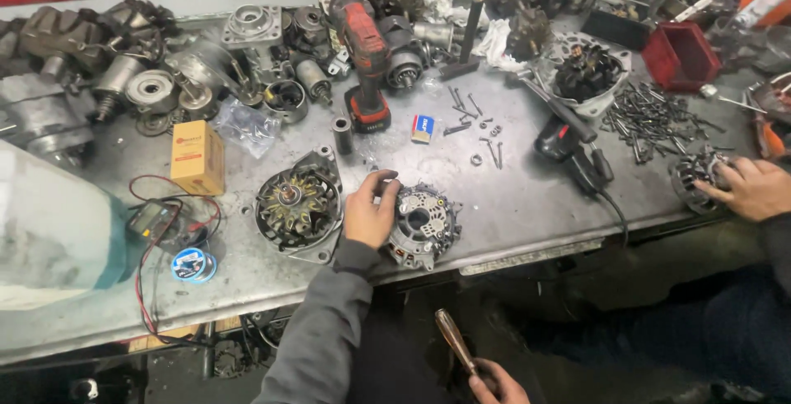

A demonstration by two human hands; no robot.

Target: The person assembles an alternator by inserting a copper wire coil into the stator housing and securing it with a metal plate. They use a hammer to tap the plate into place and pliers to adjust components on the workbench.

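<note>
In the head view, an alternator end housing (423,224) lies flat near the front edge of the metal workbench (527,198). It is a round, grey cast piece with ribbed vent slots around its rim, a dark round opening at its centre and small lugs sticking out at the edge.

The left hand (369,210), in a grey sleeve, rests on the bench at the housing's nine o'clock. Its fingers are loosely curled and the fingertips touch the housing's upper-left rim; the hand lies against the part rather than wrapped around it, so it steadies it and does not lift it.

The right hand (494,386) is low at six o'clock of the frame, below the bench edge and well apart from the housing. It is closed around the lower end of a tool with a brown handle (455,340), which points up toward eleven o'clock.

At the left hand's nine o'clock, just beside it, sits a second alternator half (297,204) with copper windings showing. A yellow cardboard box (198,157) stands at ten o'clock of that, and a red cordless driver (367,58) lies at twelve o'clock of the housing. A heap of dark screws (651,120) lies toward two o'clock. At the far three o'clock edge another person's hand (754,188) grips a ribbed round part (696,177).
</note>
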